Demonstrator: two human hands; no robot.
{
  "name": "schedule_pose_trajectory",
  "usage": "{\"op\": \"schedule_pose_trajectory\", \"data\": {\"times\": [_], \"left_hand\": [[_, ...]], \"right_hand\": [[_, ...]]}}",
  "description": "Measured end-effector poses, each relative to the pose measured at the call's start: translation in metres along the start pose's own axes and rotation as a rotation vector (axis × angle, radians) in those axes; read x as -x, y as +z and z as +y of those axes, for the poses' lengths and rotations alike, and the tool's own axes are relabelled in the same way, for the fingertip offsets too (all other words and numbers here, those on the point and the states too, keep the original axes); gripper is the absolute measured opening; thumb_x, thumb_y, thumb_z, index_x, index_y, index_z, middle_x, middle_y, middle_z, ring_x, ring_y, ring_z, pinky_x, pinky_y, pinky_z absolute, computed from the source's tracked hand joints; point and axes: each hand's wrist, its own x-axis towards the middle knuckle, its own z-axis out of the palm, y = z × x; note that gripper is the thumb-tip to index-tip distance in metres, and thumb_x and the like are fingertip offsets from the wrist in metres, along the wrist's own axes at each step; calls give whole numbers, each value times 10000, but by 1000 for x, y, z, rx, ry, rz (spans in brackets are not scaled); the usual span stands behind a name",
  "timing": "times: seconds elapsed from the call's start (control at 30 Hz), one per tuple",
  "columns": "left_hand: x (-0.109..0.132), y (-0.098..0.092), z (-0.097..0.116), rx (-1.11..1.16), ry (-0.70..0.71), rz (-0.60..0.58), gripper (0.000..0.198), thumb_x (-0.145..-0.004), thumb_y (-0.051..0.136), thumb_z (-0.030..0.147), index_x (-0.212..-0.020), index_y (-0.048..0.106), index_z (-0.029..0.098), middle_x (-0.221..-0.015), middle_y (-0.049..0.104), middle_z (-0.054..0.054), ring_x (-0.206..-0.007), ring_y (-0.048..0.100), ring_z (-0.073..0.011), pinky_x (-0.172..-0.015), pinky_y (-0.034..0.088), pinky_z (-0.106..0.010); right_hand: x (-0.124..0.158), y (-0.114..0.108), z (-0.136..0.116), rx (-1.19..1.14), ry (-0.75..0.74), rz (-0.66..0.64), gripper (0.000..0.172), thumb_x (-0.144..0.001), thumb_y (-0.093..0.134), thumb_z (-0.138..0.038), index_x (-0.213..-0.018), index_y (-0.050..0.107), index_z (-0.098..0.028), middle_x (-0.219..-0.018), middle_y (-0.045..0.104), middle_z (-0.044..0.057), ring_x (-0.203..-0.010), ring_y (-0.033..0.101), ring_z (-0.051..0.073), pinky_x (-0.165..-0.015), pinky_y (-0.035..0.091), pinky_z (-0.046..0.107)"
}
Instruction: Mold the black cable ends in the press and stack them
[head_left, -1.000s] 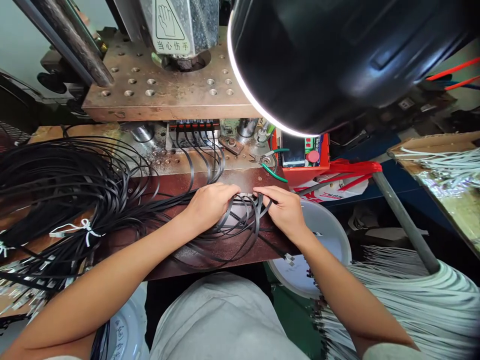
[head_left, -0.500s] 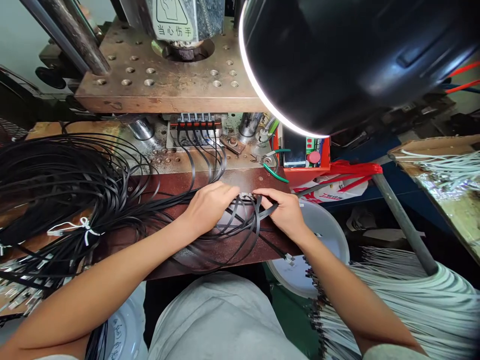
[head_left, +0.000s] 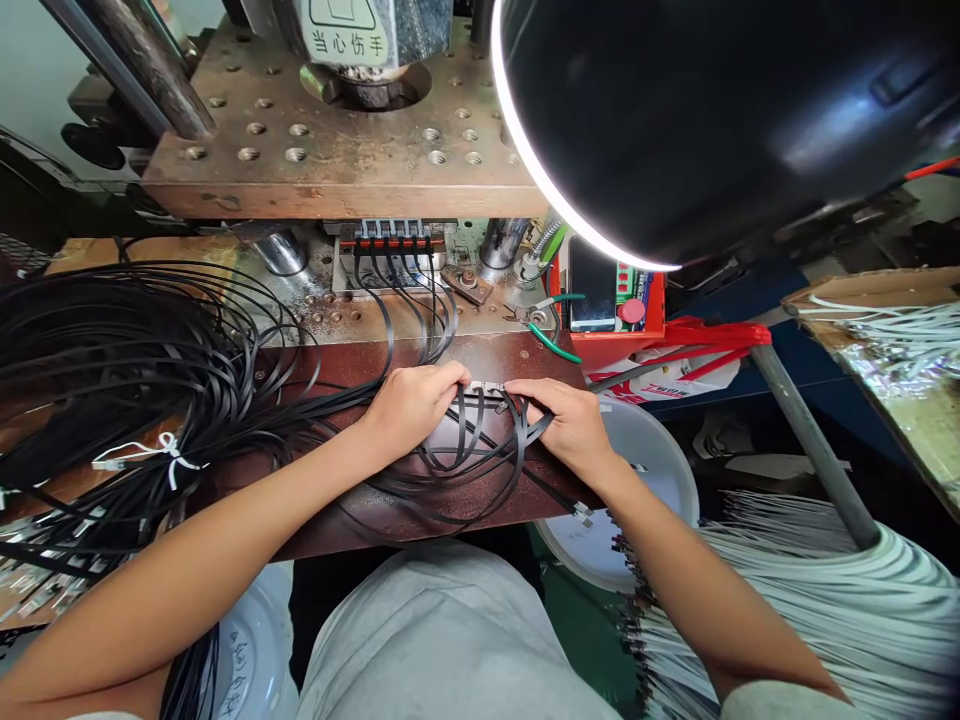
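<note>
My left hand [head_left: 414, 408] and my right hand [head_left: 564, 425] both grip loops of flat black cable [head_left: 469, 455], their fingertips nearly meeting over the loops. Between the fingertips, a row of small metal terminals [head_left: 484, 387] shows at the cable ends. The loops lie on a rust-brown steel plate [head_left: 480, 357] at the front of the press. More of the cables run left into a large tangled bundle [head_left: 127, 370], which is tied with white string [head_left: 171, 460]. Several other black cables rise from the plate into a connector block [head_left: 394, 245].
Above the plate stands a press with a perforated steel platen [head_left: 337, 165]. A green-handled pair of pliers [head_left: 544, 322] lies near the red control box [head_left: 616, 305]. A black lamp [head_left: 712, 110] overhangs the right. White cables [head_left: 817, 610] and a white bucket [head_left: 637, 470] lie lower right.
The cable loops between my hands have drawn tighter, and the metal terminals show more plainly. My view has shifted slightly, so the press sits a little higher in the frame.
</note>
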Motion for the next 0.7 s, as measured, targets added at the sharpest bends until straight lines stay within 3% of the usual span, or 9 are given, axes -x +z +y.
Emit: {"op": "schedule_pose_trajectory", "data": {"times": [0.17, 0.3, 0.37, 0.47, 0.53, 0.7], "left_hand": [[0, 0, 0, -59, -14, -63, 167, -885, 438, 170, -955, 590, 179, -854, 678, -16, -761, 642, -146, -717, 472, -233], [-2, -8, 7, -257, 60, -156, 186, -905, 403, 190, -986, 569, 174, -818, 650, -42, -777, 616, -178, -675, 465, -253], [-5, -12, 11, -327, 83, -207, 200, -910, 380, 185, -1007, 555, 173, -788, 630, -47, -788, 600, -190, -659, 458, -256], [-11, -16, 15, -316, 47, -250, 223, -907, 374, 168, -1067, 529, 172, -803, 617, -51, -797, 594, -187, -677, 455, -259], [-13, -17, 15, -289, 19, -267, 243, -903, 377, 159, -1101, 518, 174, -830, 617, -55, -805, 597, -185, -695, 455, -264], [-12, -15, 14, -273, 11, -258, 253, -909, 381, 179, -1107, 538, 179, -825, 609, -52, -798, 570, -192, -697, 457, -281]], "right_hand": [[-6, -7, -3, 76, -35, -94, 224, -809, 496, -94, -943, 661, -162, -883, 701, 47, -808, 618, 181, -727, 498, 295], [-7, -15, -7, 87, 45, -218, 322, -766, 475, -36, -1001, 659, -156, -836, 696, 33, -733, 613, 161, -668, 493, 266], [-5, -22, -10, 54, 105, -200, 402, -749, 442, -4, -1064, 637, -162, -838, 692, 15, -674, 604, 128, -640, 493, 232], [-2, -30, -12, 45, 144, -72, 458, -750, 410, 7, -1126, 603, -172, -894, 685, 13, -707, 614, 110, -673, 499, 211], [0, -33, -11, 82, 100, -38, 453, -761, 402, -4, -1135, 594, -172, -915, 679, 26, -779, 622, 123, -720, 504, 227], [-2, -32, -9, 146, -32, -91, 438, -770, 392, -28, -1138, 582, -172, -905, 680, 45, -868, 629, 153, -779, 524, 277]]}}
